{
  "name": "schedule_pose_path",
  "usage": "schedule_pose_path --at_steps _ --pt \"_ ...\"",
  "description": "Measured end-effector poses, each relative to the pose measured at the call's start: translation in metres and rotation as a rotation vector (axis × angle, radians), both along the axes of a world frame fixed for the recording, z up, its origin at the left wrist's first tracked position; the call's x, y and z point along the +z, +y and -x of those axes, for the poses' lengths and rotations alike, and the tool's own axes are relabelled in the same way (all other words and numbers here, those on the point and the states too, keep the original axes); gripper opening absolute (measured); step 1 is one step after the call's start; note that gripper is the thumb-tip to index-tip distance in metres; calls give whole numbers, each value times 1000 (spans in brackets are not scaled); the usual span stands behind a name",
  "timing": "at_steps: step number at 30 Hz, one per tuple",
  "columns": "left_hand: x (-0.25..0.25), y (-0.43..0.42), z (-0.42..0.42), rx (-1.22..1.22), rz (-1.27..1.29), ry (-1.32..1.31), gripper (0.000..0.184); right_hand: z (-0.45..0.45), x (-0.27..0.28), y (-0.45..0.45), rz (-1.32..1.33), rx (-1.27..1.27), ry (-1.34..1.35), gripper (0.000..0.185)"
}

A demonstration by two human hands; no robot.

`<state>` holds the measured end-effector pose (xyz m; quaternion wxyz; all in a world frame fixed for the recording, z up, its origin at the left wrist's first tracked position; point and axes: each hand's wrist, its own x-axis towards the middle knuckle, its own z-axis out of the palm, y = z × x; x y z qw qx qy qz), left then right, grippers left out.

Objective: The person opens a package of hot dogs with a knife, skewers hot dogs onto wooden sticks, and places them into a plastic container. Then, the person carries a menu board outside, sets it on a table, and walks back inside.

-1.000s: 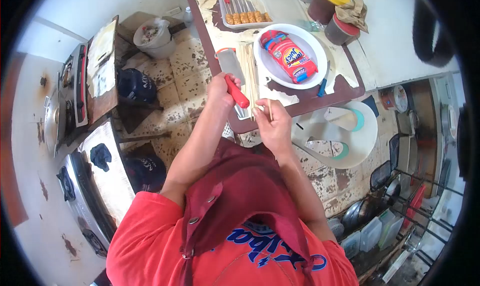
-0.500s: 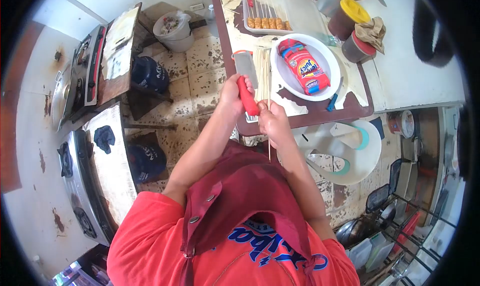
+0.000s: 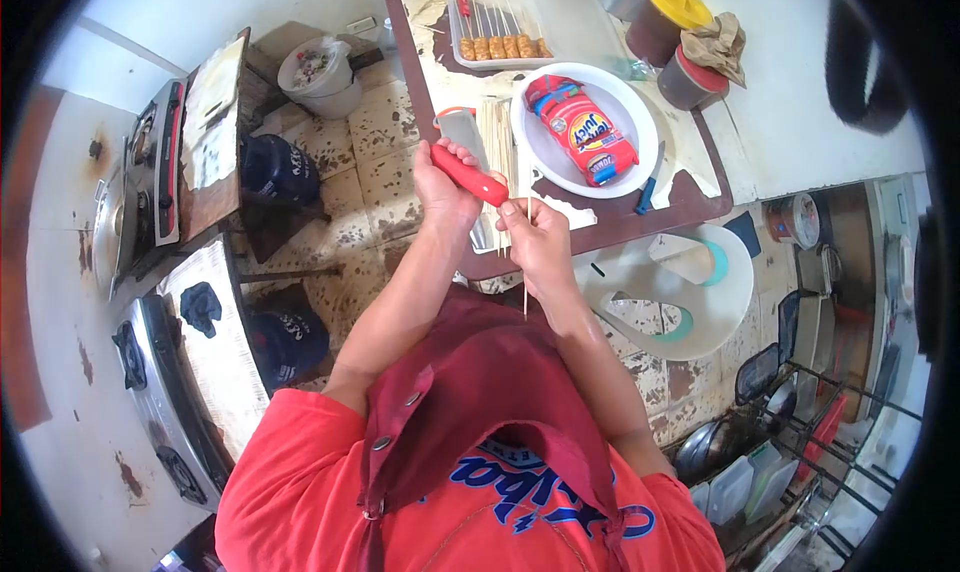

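A red hotdog (image 3: 468, 175) lies across my left hand (image 3: 442, 187), with the fingers curled round it. My right hand (image 3: 538, 240) pinches a thin wooden stick (image 3: 526, 297) that points down toward the apron, and its fingertips are at the hotdog's lower end. Beneath the hands, on the table, lies a bundle of wooden sticks (image 3: 496, 137) beside a wide metal blade (image 3: 460, 130). Right of them a white bowl (image 3: 645, 122) holds a red hotdog pack (image 3: 583, 132). A clear tray (image 3: 560, 22) farther back holds skewered brown pieces (image 3: 505, 47) and one red hotdog on a stick.
Lidded jars, one yellow (image 3: 680, 4) and one red (image 3: 693, 77), stand at the back right. A blue-handled knife (image 3: 646, 196) lies near the table edge. A white plastic stool (image 3: 715, 307) is at the right, a waste bucket (image 3: 325, 82) and stoves (image 3: 160, 172) at the left.
The hotdog has tilted in my left hand, whose fingers have opened a little. The stick in my right hand now hangs downward, unlike in the oldest frame. The view has shifted back and forth.
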<state>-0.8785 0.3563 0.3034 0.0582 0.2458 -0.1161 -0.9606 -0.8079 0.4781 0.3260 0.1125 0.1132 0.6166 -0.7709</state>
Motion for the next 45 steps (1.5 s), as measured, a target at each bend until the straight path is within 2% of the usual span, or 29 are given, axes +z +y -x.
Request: schedule_pose_path --at_steps 6,9,12,13,15,16,19,23,26,29,32,38,45 --pt "15 20 -4 -58 41 -180 30 9 3 11 159 1 -146 14" --pt "-1 19 -5 -106 -237 -115 32 12 -6 14 290 75 -307 15" --pt "-2 15 1 -81 -219 -111 34 14 -4 18 215 144 -195 13" --pt "0 14 4 -68 -214 -106 35 11 -6 20 98 137 -94 15" --pt "9 5 11 -71 -136 -116 34 -3 -11 24 -132 122 113 22" --pt "15 0 14 -74 -95 -125 33 -9 -6 24 -488 49 411 30" --pt "24 -7 18 -91 33 -217 29 -21 28 27 -615 181 445 29" --pt "12 -20 17 -159 41 -105 20 -25 48 22 -728 311 408 25" --pt "15 -17 20 -121 121 -171 19 -27 42 15 -638 278 424 24" --pt "17 -19 17 -191 122 -187 13 -26 45 15 -674 325 351 23" --pt "8 -17 17 -115 162 -189 17 -25 40 14 -646 306 394 22" --pt "14 -10 12 -84 397 -236 14 -23 40 14 -671 353 363 19" --pt "32 -4 7 -85 720 -100 18 -17 44 14 -660 409 294 17"
